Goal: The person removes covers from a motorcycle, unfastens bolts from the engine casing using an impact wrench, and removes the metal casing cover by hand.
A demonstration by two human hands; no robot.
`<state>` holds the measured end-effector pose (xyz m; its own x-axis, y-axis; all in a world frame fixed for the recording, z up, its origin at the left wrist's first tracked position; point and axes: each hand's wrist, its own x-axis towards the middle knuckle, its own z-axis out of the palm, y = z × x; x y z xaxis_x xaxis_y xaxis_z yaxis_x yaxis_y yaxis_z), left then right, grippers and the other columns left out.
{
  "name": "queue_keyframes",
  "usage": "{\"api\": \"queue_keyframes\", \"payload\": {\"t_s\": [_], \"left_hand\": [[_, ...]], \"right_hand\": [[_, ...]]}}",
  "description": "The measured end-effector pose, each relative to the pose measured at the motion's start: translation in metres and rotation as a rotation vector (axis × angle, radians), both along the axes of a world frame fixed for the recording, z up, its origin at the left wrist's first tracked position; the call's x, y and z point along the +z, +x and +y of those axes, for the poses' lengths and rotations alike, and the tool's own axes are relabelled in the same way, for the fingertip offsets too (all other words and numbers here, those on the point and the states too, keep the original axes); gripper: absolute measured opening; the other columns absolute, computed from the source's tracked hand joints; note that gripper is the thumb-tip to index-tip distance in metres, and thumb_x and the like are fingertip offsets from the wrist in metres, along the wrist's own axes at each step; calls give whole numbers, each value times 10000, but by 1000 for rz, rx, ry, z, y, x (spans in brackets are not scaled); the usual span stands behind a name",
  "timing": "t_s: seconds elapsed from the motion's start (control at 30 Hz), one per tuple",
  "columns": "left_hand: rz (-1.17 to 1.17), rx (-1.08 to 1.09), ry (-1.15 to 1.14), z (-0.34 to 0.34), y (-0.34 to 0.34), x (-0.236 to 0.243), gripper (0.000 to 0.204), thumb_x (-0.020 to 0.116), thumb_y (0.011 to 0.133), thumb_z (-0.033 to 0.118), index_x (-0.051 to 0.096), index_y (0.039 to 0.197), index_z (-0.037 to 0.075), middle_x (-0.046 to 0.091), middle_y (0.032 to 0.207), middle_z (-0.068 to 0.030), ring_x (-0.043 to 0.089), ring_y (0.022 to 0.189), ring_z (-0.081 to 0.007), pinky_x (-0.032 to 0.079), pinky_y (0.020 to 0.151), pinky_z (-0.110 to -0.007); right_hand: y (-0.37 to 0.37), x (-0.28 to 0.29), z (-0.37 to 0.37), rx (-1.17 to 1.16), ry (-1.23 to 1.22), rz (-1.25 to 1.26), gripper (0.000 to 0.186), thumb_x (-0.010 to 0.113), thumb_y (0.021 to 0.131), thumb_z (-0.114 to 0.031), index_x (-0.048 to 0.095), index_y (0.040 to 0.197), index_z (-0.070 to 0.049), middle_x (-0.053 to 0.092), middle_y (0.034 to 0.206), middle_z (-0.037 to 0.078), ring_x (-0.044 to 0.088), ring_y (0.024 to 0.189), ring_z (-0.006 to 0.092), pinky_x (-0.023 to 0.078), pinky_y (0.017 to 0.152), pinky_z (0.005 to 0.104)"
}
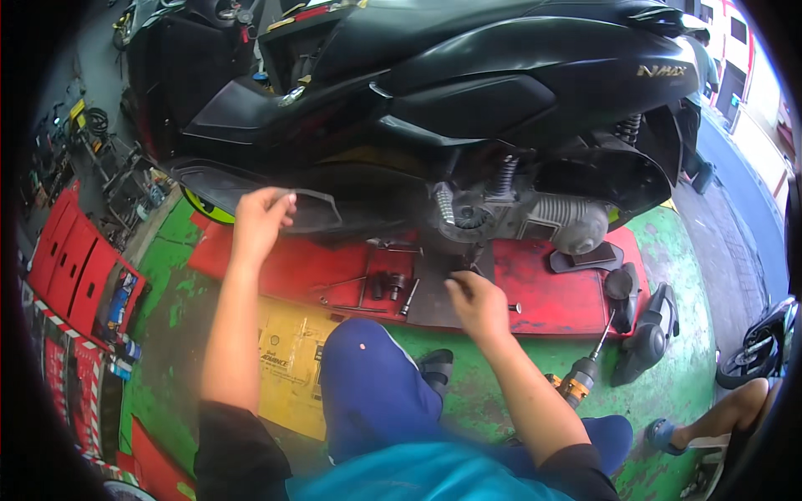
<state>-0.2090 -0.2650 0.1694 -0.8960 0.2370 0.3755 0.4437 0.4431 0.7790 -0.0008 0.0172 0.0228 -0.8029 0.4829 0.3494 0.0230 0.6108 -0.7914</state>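
At the scooter's (468, 83) lower side, my left hand (263, 221) pinches a thin, dark flat piece with a light grey edge (324, 210); its exact kind is unclear. My right hand (480, 305) is below the exposed round engine housing (464, 219), over a dark mat (430, 292). Its fingers are curled together, and whatever they may hold is hidden. Sockets (393, 286) and a ratchet-like tool (410, 297) lie between my hands on a red platform (535, 288).
A power drill with a long shaft (578, 380) rests at right, beside dark removed covers (647, 338). Yellow cardboard (288, 355) lies on the green floor by my knee. Red tool cabinets (75, 259) stand left. Another person's leg (723, 413) shows at lower right.
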Motion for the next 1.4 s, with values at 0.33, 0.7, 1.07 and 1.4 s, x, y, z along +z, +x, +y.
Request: {"api": "queue_keyframes", "payload": {"t_s": [0.33, 0.7, 1.07, 1.4], "left_hand": [[-564, 22, 260, -30, -163, -31, 225, 677, 950, 288, 700, 973, 65, 719, 818, -30, 688, 686, -143, 556, 637, -283], [-505, 433, 351, -74, -226, -175, 173, 681, 915, 166, 657, 863, 3, 694, 725, -96, 655, 535, -186, 495, 439, -300], [-359, 475, 268, -104, -217, -155, 245, 733, 917, 228, 678, 811, 14, 637, 663, -36, 588, 511, -124, 432, 425, -244], [-111, -116, 334, 44, -3, -74, 321, 622, 992, 280, 673, 793, 34, 480, 581, 61, 398, 492, -10, 283, 443, -205]], "right_hand": [[34, -49, 50, -226, -95, -90, 221, 693, 924, -220, 699, 955, -1, 658, 677, 93, 594, 608, 134, 475, 604, 310], [40, -50, 61, -342, -136, -154, 271, 682, 919, -272, 720, 986, -11, 710, 782, 157, 690, 707, 224, 524, 684, 347], [16, -55, 46, -316, -283, -191, 285, 676, 913, -309, 710, 959, -30, 693, 772, 170, 698, 737, 305, 524, 692, 401], [-84, 39, 50, 74, -1481, 291, 334, 597, 991, -452, 608, 920, -126, 565, 698, -26, 500, 571, 109, 445, 564, 304]]}}
